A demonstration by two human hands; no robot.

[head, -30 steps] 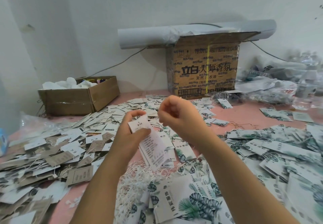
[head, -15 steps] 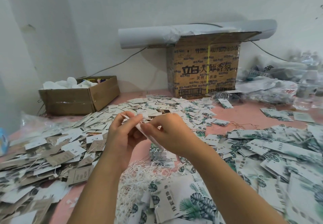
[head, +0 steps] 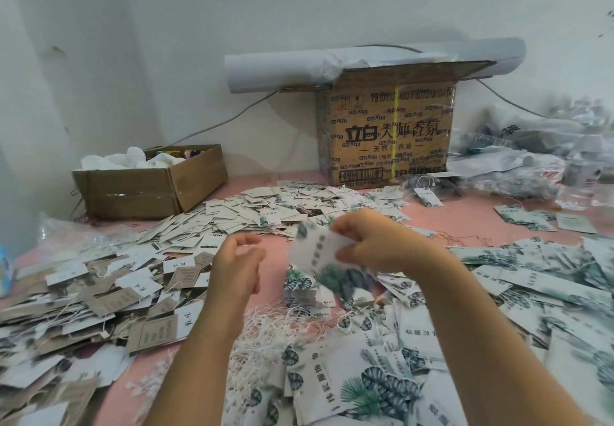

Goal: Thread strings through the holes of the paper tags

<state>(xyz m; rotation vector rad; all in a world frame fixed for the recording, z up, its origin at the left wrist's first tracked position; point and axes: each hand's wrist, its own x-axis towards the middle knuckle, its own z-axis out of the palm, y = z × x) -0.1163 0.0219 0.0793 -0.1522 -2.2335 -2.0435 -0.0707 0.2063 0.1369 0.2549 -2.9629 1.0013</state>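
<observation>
Right hand point(head: 375, 243) held one paper tag point(head: 317, 254) in the centre of the frame.
Its fingers were curled over the tag's right end and the thumb pressed from below, so the blurred, leaf-printed tag stuck out to the left of the fingertips. The left hand point(head: 237, 266) was near, apart from the tag, fingers loosely bent with a gap to the thumb. White strings point(head: 265, 336) lay heaped at lower centre.
</observation>
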